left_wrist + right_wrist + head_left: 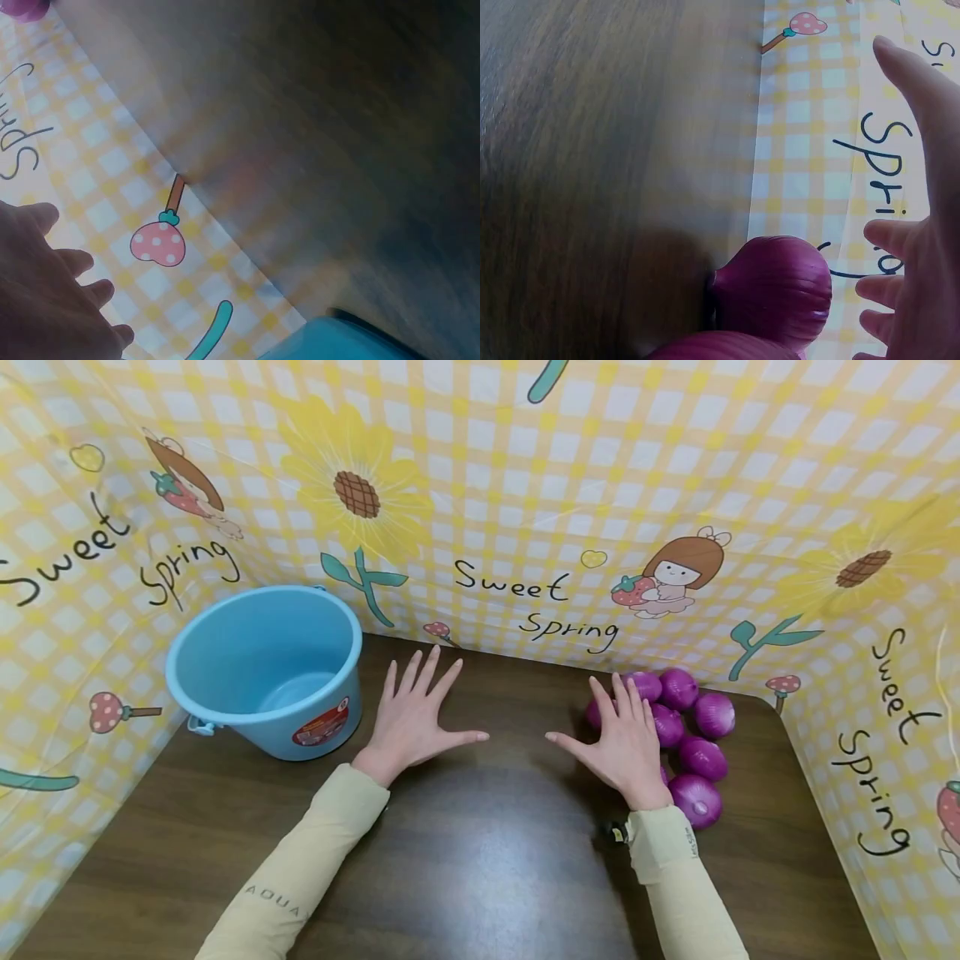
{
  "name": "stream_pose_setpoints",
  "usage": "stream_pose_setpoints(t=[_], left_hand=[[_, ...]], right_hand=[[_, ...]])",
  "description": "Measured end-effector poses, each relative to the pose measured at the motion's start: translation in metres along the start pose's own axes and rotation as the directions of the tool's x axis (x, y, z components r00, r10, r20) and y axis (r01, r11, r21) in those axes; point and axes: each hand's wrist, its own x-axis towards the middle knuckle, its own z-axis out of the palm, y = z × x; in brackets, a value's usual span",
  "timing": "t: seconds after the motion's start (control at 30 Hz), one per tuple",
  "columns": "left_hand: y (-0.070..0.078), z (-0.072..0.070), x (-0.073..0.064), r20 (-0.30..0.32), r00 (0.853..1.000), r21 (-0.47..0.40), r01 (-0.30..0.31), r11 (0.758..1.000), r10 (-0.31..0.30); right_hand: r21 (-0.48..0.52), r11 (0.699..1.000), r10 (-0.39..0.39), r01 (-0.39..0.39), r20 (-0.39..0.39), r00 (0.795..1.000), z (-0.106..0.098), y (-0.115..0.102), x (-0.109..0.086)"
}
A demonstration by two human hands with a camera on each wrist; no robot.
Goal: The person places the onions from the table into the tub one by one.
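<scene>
My left hand [411, 722] has its fingers spread above the table, just right of a blue bucket [330, 681], and holds nothing. The bucket is upright, and no contents show inside it. On the right, my right hand [626, 747] is also spread, palm down, over the left side of a group of purple onions [702, 758]. It partly hides some of them in the head view, and whether it touches any I cannot tell. In the right wrist view an onion [776, 292] lies below and left of the fingers [885, 234].
The dark wooden table [480, 860] runs between bucket and onions. A yellow checked cloth [495, 485] printed with flowers and "Sweet Spring" lettering stands as a wall at the back and both sides. The bucket's handle joint [201, 725] sticks out on its left.
</scene>
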Motion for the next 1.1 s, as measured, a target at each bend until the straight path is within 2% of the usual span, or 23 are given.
stream_pose_setpoints(t=[0.17,0.57,0.67,0.8,1.1], left_hand=[[0.002,-0.005,-0.003,-0.009,1.000,-0.016,-0.009,1.000,0.009],[-0.001,-0.013,-0.010,-0.086,0.996,-0.121,-0.037,0.992,0.027],[0.000,-0.016,-0.013,-0.125,0.992,-0.144,-0.054,0.988,0.036],[0.002,-0.023,-0.019,-0.207,0.976,-0.169,-0.100,0.980,0.063],[0.009,-0.045,-0.040,-0.369,0.925,-0.223,-0.186,0.957,0.094]], right_hand=[[0.022,1.000,0.013,-0.013,-0.016,1.000,-0.002,0.001,0.001],[0.058,0.996,0.071,-0.072,0.013,0.997,0.001,0.007,-0.002],[0.071,0.993,0.091,-0.092,0.021,0.996,0.003,0.008,-0.003],[0.090,0.990,0.108,-0.110,0.024,0.994,0.005,0.009,-0.004],[0.105,0.990,0.096,-0.096,0.003,0.995,0.006,0.013,-0.004]])
